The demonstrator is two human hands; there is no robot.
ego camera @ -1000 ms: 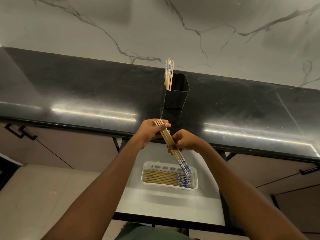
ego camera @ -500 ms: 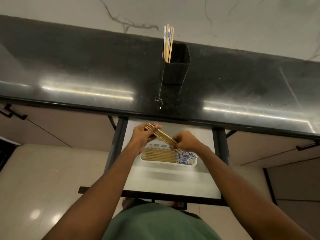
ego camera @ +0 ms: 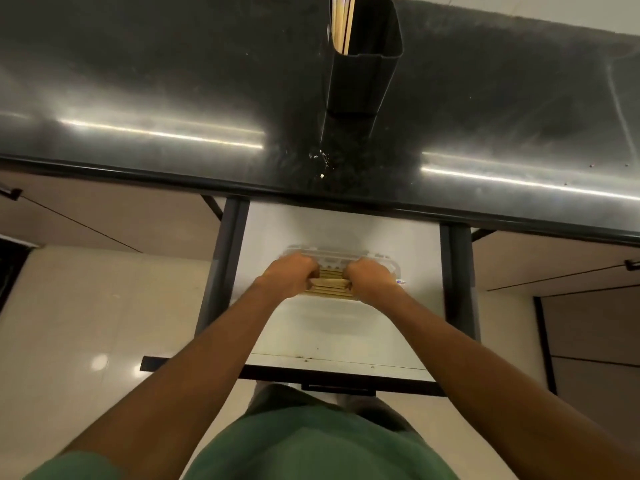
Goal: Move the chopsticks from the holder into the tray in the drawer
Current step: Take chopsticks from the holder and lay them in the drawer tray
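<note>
Change vs 0.5 s ago: the bundle was held at a slant above the tray, now it's down in it. Left hand (ego camera: 291,276) and right hand (ego camera: 370,277) each curl round 1 end of the chopsticks (ego camera: 330,285), which lie level, running 9 to 3 o'clock. Both hands are gripping, no release yet. Can't tell if the bundle already rests on the ones stacked under it; the knuckles hide the contact.

The camera has also tipped down: the holder (ego camera: 363,64) has slid up to 12 o'clock and is cut by the frame top.

Layout: the white tray (ego camera: 325,252) sits dead centre in the open drawer (ego camera: 311,341), toward its far end. The holder stands on the black bench (ego camera: 138,81), straight at 12 o'clock from the tray.

Task meaning: my read is that this batch is at set-down. A few leftover sticks (ego camera: 341,26) stand in the holder's left corner, so it's not finished, at least 1 more trip.

Next move, as I judge it: let go with both hands together so the bundle doesn't roll or skew.

Writing: none legible. No brand or label visible on holder, tray or drawer. The only marking is a speck of blue pattern on the stick tips (ego camera: 400,281) at 3 o'clock of the right hand, too small to read.
</note>
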